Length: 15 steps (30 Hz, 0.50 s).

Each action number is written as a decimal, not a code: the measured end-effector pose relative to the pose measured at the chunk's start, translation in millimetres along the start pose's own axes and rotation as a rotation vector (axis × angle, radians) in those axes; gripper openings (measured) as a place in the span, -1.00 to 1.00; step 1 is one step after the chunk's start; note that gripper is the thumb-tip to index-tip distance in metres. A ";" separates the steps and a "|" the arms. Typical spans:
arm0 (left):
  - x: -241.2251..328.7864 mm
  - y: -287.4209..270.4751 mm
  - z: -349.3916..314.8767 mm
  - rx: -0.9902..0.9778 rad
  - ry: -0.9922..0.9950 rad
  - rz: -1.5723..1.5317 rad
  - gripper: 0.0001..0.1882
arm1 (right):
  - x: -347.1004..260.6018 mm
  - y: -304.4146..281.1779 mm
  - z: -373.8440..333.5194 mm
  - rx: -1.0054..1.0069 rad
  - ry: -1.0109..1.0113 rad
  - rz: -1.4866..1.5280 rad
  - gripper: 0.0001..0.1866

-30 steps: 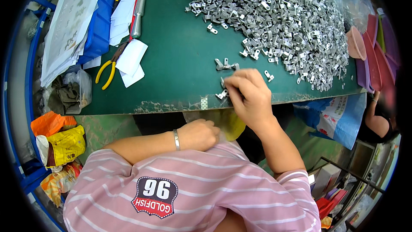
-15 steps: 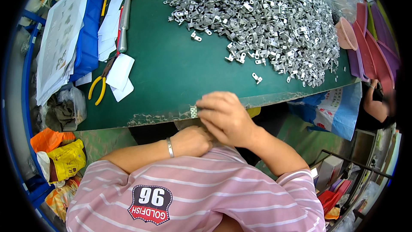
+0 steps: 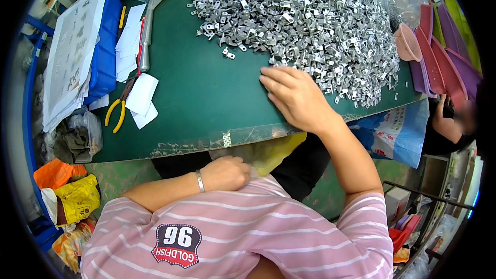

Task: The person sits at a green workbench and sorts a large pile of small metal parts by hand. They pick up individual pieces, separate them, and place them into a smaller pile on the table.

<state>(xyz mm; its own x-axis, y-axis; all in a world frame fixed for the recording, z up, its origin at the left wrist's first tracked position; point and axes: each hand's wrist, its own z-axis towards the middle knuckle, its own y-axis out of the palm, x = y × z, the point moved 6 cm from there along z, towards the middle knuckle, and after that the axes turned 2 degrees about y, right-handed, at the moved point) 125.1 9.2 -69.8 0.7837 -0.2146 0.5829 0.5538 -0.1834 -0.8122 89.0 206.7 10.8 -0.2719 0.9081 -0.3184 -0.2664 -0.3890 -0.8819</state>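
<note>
A big heap of small silvery metal brackets (image 3: pixel 320 31), bent and with holes, covers the far middle and right of the green table (image 3: pixel 206 93). Over the heap's near edge lies my right hand (image 3: pixel 299 98), palm down, its fingers stretched out to the left. It hides some brackets there, and nothing shows in its grasp. Below the table edge, by my lap, my left hand (image 3: pixel 227 173) is closed at the left side of a yellow translucent plastic bag (image 3: pixel 276 155). The fingertips are hidden. One loose bracket (image 3: pixel 228 53) lies left of the heap.
Yellow-handled pliers (image 3: pixel 116 113) and white paper slips (image 3: pixel 142 93) lie at the left, by a blue bin (image 3: pixel 103 57) with printed sheets leaning on it. A pink basket (image 3: pixel 408 41) and coloured trays (image 3: pixel 444 62) stand at the right, with another person (image 3: pixel 449 124) beyond.
My right hand has moved forward and right, from beside my left hand to the heap's near edge. More of the yellow bag shows. My left hand stays low by my lap.
</note>
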 end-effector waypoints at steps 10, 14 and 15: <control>-4.7 0.4 4.0 0.005 -0.001 -0.059 -0.80 | -30.2 9.7 -43.5 0.227 0.401 0.176 -0.64; -3.6 1.9 3.2 0.016 -0.006 -0.062 -0.79 | -27.0 5.1 -42.8 0.414 0.460 0.607 -0.67; -3.5 1.2 1.8 0.026 -0.010 -0.062 -0.78 | -16.8 -0.5 -50.7 0.485 0.533 0.541 -0.70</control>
<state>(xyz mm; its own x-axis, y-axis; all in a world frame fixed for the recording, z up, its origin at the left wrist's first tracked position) 123.6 11.4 -72.9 0.7505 -0.1942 0.6317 0.6082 -0.1710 -0.7752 140.6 199.4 -1.1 -0.0409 0.4861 -0.8729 -0.6198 -0.6976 -0.3594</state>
